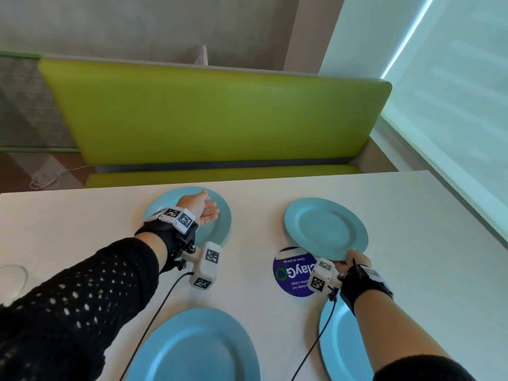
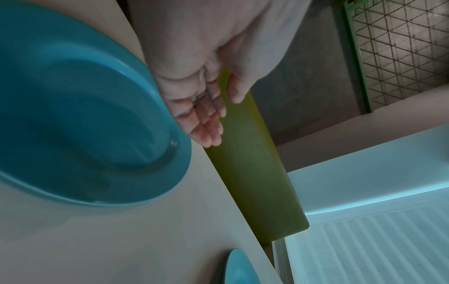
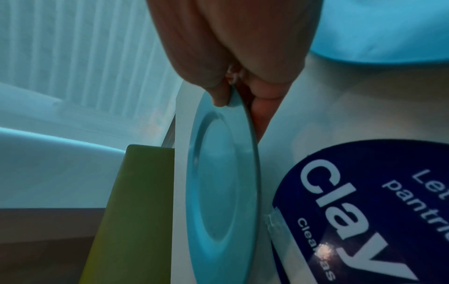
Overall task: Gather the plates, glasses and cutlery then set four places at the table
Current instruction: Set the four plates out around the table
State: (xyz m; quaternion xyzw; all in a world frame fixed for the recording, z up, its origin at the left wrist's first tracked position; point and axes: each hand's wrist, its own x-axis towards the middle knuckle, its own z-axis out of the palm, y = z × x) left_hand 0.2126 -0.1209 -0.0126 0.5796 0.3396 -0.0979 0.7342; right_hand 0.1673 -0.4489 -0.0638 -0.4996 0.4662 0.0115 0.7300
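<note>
Four blue plates on the white table (image 1: 412,215). Right hand (image 1: 350,264) pinches the near rim of the far-right plate (image 1: 325,228), thumb on top and fingers (image 3: 262,119) underneath; the plate is tilted, near edge lifted over the round purple sticker (image 1: 291,273). Left hand (image 1: 202,209) is flat with fingers straight above the far-left plate (image 1: 217,226), gripping nothing; contact with the plate can't be told. Two near plates, near-left plate (image 1: 195,347) and near-right plate (image 1: 343,345), lie flat at the near table edge. Green bench (image 1: 214,116) behind the table.
</note>
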